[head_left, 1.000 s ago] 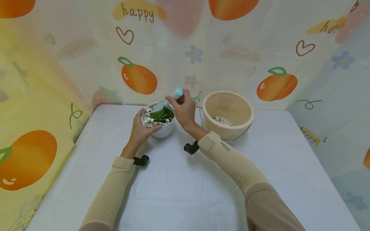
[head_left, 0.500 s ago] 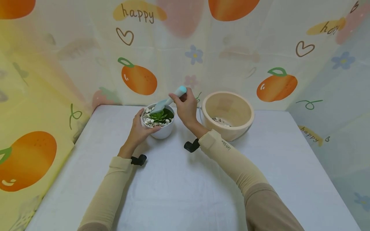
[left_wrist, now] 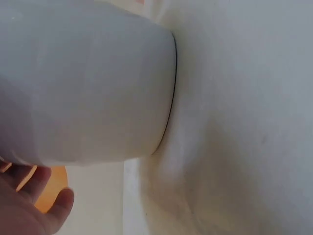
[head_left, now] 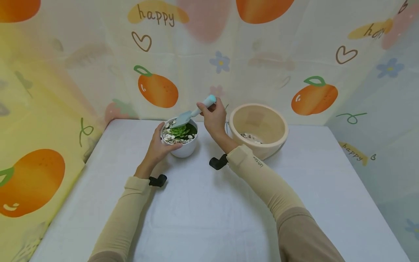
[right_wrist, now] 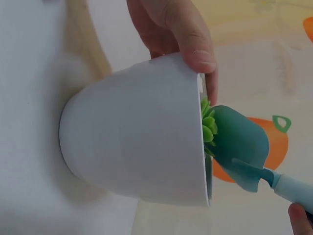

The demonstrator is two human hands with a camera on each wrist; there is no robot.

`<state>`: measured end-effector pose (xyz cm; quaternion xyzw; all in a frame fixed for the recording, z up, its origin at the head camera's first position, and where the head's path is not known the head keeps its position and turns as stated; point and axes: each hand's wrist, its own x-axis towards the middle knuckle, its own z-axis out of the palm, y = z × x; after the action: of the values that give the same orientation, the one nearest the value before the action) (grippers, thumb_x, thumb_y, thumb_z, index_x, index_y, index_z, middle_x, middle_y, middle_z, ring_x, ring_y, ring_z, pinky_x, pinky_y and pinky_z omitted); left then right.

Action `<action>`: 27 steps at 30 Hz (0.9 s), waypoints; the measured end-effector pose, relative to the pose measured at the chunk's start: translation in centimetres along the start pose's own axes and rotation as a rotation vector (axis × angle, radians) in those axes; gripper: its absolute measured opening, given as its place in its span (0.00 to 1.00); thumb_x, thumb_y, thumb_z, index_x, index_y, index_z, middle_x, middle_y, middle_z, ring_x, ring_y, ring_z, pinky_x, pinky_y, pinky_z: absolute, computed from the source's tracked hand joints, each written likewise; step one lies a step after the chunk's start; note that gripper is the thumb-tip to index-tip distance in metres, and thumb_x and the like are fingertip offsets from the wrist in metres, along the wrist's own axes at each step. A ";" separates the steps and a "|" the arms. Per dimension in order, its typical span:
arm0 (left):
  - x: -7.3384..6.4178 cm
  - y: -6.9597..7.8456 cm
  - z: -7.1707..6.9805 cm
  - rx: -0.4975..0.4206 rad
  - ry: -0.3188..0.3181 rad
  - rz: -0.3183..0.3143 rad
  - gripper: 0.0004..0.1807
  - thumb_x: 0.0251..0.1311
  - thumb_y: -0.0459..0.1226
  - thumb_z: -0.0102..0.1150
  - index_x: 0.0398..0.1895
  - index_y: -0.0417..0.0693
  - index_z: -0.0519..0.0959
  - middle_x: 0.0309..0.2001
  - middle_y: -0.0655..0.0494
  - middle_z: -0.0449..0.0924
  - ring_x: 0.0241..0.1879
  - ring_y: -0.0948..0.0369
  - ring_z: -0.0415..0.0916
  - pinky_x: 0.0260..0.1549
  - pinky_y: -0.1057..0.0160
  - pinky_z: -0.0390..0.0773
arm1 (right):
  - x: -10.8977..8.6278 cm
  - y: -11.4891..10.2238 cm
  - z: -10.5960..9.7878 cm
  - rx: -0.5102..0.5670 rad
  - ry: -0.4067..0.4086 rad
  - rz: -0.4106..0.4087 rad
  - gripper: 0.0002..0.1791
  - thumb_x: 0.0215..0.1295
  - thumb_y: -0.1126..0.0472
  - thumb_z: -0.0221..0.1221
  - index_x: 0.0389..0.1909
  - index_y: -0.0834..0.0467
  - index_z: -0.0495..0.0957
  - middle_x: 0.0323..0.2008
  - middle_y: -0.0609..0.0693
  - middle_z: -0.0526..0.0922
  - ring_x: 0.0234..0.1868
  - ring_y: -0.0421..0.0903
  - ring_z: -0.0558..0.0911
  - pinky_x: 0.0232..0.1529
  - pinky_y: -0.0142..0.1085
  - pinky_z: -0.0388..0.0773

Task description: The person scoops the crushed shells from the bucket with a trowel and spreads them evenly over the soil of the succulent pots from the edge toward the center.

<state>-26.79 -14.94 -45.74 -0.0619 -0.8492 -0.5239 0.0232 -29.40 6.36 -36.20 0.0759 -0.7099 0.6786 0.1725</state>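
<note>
A white flower pot [head_left: 184, 150] stands on the table, holding a green succulent [head_left: 180, 131] amid pale pebbles [head_left: 168, 137]. My left hand [head_left: 158, 146] grips the pot at its left side, thumb along the near rim; in the left wrist view some of its fingers show beside the pot wall. By its handle, my right hand [head_left: 215, 118] holds a light blue trowel [head_left: 183, 119]. In the right wrist view the trowel's blade [right_wrist: 242, 144] is tilted over the pot's mouth, close beside the succulent; whether they touch I cannot tell.
A larger cream bucket [head_left: 258, 150] stands right of my right hand, with some pebbles [head_left: 250, 137] on its bottom. A white cloth [head_left: 196, 225] covers the table. Behind hangs a printed curtain [head_left: 196, 83] that meets the table's back edge.
My right hand has moved up and to the right with the trowel, whose blade has risen slightly. My left hand still holds the pot in the same place.
</note>
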 end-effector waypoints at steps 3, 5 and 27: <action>-0.2 0.2 0.5 0.008 0.030 -0.005 0.63 0.45 0.49 0.76 0.77 0.46 0.43 0.75 0.42 0.49 0.74 0.46 0.49 0.72 0.39 0.51 | -0.1 -0.2 0.1 -0.020 0.002 -0.039 0.18 0.64 0.59 0.64 0.48 0.65 0.72 0.40 0.63 0.83 0.42 0.53 0.84 0.44 0.35 0.83; -0.3 0.2 0.7 0.016 0.040 -0.006 0.63 0.45 0.51 0.76 0.77 0.45 0.43 0.75 0.41 0.50 0.74 0.46 0.49 0.71 0.39 0.51 | 0.0 -0.4 0.0 -0.031 -0.002 -0.070 0.17 0.64 0.59 0.64 0.47 0.65 0.73 0.39 0.63 0.83 0.41 0.53 0.84 0.44 0.35 0.83; -0.5 0.2 0.8 0.080 0.074 0.005 0.62 0.47 0.52 0.73 0.77 0.45 0.43 0.75 0.40 0.49 0.74 0.45 0.50 0.71 0.38 0.52 | 1.8 -3.8 -3.3 0.017 0.044 0.065 0.13 0.61 0.64 0.63 0.46 0.65 0.79 0.36 0.54 0.83 0.38 0.42 0.82 0.46 0.43 0.84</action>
<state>-26.23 -14.18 -46.00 -0.0436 -0.8678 -0.4916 0.0583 -29.31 9.59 -31.93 0.0395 -0.7024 0.6912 0.1652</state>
